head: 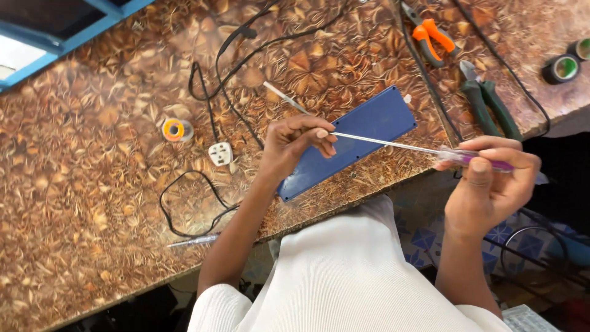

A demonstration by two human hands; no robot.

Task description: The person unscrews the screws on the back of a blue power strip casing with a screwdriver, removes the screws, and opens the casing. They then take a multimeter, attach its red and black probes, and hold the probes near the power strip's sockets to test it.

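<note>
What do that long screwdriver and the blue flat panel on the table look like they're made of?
The screwdriver, held by the right hand with the left hand pinching its tip end, has a thin, shiny silver shaft, likely steel, and a see-through purple handle, probably plastic. The blue panel looks like moulded plastic: even matte colour, raised rim. The table shows a glossy printed leaf pattern, perhaps laminate.

Right hand (491,184) grips the purple handle of a long screwdriver (430,149); left hand (295,142) pinches the shaft tip above a blue rectangular panel (362,132) on the patterned table (92,184). Orange-handled pliers (430,37), green-handled pliers (488,104), tape rolls (560,69), white plug (220,154) lie on the table.
</note>
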